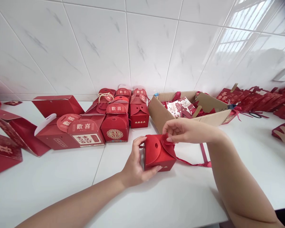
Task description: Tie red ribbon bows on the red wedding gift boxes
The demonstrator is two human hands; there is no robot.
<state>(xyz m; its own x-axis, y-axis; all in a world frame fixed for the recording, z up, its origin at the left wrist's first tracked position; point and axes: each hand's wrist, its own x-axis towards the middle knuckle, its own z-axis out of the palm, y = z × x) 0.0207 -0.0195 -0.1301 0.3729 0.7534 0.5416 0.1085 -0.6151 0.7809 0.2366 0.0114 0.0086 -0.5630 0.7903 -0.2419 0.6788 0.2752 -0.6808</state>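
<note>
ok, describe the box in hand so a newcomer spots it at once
On the white counter, just in front of the open cardboard carton, sits a small red box between the left hand and right hand. Unlike the printed boxes by the wall, it has no big label, and a red ribbon trails from it to the right.

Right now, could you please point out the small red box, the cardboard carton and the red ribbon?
small red box (pixel 156 156), head view, front face.
cardboard carton (pixel 158 115), head view, left wall.
red ribbon (pixel 204 154), head view, strip right of box.
</note>
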